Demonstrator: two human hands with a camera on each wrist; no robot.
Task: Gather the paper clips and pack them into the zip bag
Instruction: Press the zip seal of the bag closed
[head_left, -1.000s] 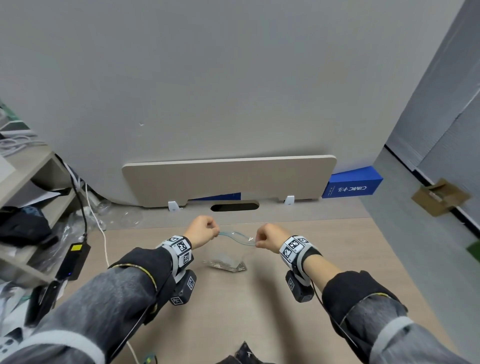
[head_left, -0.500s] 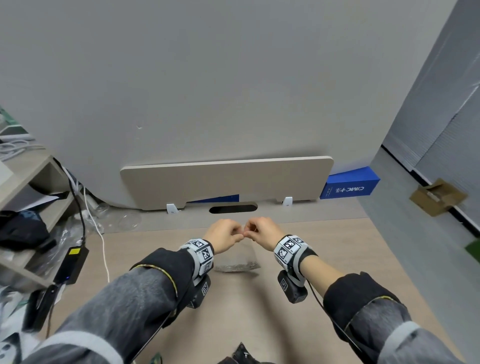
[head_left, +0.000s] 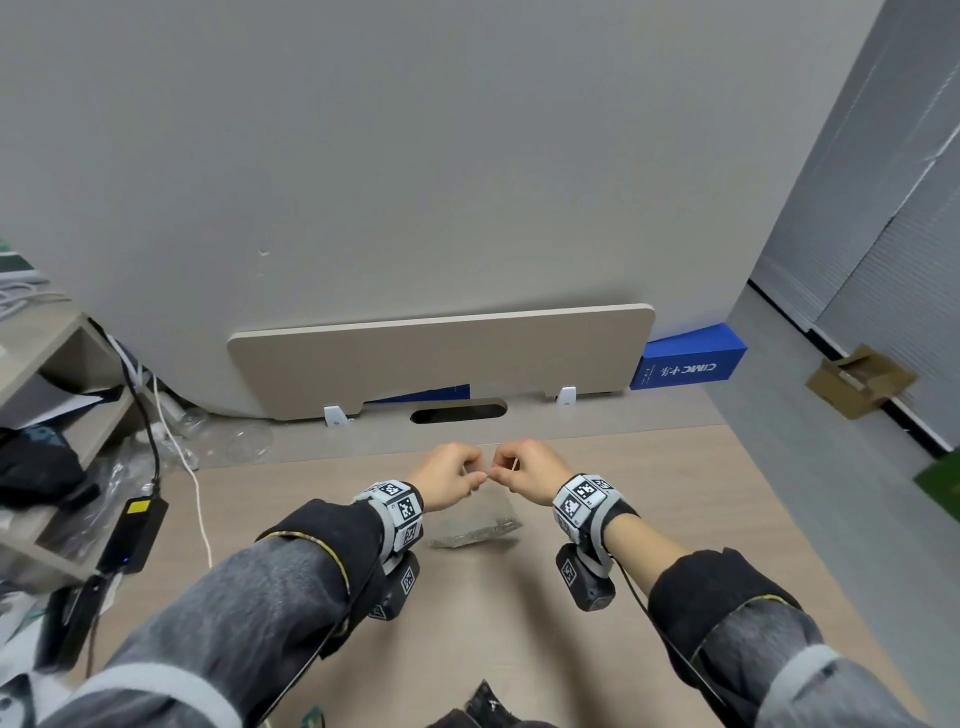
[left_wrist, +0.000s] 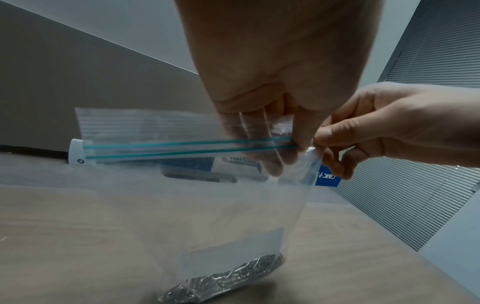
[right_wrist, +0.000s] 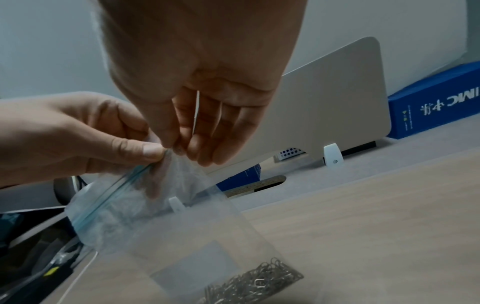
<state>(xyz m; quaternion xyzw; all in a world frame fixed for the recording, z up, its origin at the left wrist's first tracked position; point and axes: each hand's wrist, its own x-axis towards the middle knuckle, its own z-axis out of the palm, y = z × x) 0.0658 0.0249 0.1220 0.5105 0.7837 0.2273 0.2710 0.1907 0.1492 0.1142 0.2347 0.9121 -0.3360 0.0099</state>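
Observation:
A clear zip bag (head_left: 485, 519) (left_wrist: 207, 205) (right_wrist: 182, 226) with a teal zip strip (left_wrist: 182, 147) stands upright on the wooden desk (head_left: 519, 623). A heap of silver paper clips (left_wrist: 223, 279) (right_wrist: 254, 281) lies in its bottom. My left hand (head_left: 452, 480) (left_wrist: 285, 139) and right hand (head_left: 522, 475) (right_wrist: 182, 146) meet over the bag's top. Each pinches the zip edge at the same end, thumbs nearly touching. The strip runs away to the left in the left wrist view.
A beige panel (head_left: 441, 358) stands at the desk's back edge above a cable slot (head_left: 458, 409). A blue box (head_left: 688, 358) sits at the back right. Shelves, a black power adapter (head_left: 134, 530) and cables crowd the left side.
One second ago my hands were apart, stretching the bag's top between them. They have come together at the middle and now pinch the zip edge side by side.

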